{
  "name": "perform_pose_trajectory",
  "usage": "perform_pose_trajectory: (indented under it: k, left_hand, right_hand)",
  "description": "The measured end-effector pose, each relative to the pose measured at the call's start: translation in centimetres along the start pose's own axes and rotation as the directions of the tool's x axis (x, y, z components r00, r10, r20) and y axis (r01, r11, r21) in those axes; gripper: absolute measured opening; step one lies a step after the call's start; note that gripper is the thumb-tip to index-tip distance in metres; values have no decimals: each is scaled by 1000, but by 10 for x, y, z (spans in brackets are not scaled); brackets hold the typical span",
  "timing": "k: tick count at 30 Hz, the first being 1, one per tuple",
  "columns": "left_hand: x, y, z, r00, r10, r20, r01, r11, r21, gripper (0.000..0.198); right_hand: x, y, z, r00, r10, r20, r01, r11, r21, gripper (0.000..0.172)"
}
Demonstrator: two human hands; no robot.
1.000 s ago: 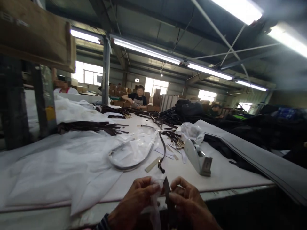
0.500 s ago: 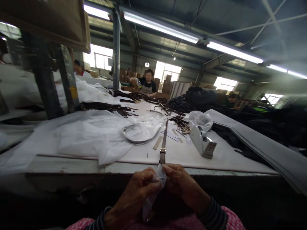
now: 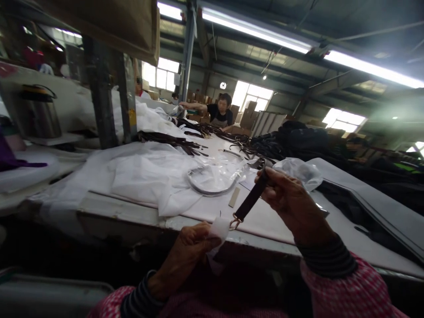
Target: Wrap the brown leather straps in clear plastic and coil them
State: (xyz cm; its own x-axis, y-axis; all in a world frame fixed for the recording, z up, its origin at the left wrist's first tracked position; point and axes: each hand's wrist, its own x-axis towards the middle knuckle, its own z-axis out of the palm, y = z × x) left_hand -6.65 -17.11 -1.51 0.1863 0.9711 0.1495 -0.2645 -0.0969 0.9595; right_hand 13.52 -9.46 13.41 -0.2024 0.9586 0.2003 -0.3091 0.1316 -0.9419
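your right hand (image 3: pixel 291 201) is up now, raised above the bench (image 3: pixel 132 207) edge where half a second ago it sat low beside the left, and it pinches the dark strap (image 3: pixel 251 198) between thumb and fingers. the strap runs taut and slanted from that grip down to its brass clasp (image 3: pixel 236 222), which hangs just at the mouth of the small clear bag (image 3: pixel 218 229). your left hand (image 3: pixel 192 247) is closed on that bag, thumb pressing the plastic near the clasp, low in front of the bench. so the change is plain: earlier both hands were bunched together over the bag with the strap lying away across the bench; now the strap is lifted off the surface and drawn out to your right, with only the clasp end at the bag. whether the clasp is inside the plastic or just touching it, i cannot tell. on the bench beyond, a loop of strap in clear film (image 3: pixel 212 181) lies on white sheeting (image 3: pixel 149 176), with a crumpled plastic bag (image 3: pixel 298 170) just behind your right hand. at the far end 1 co-worker (image 3: pixel 220 112) reaches across a heap of dark straps (image 3: pixel 172 140).
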Motion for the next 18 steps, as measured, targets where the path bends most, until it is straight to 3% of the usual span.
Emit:
perform_pose_trajectory:
  k: [5, 9, 18]
  left_hand:
    - [1, -25, -1, 993, 102, -64, -100, 994, 33, 28]
    - [3, -41, -2, 975, 217, -38, -210, 968, 136, 26]
    - [5, -46, -1, 954, 301, -3, -283, 901, 329, 18]
  right_hand:
    - [1, 0, 13, 1000, -12, 28, 13, 998, -54, 23]
    - [1, 1, 15, 999, 21, 41, -19, 999, -49, 23]
    - [0, -12, 11, 999, -34, -11, 33, 997, -70, 25]
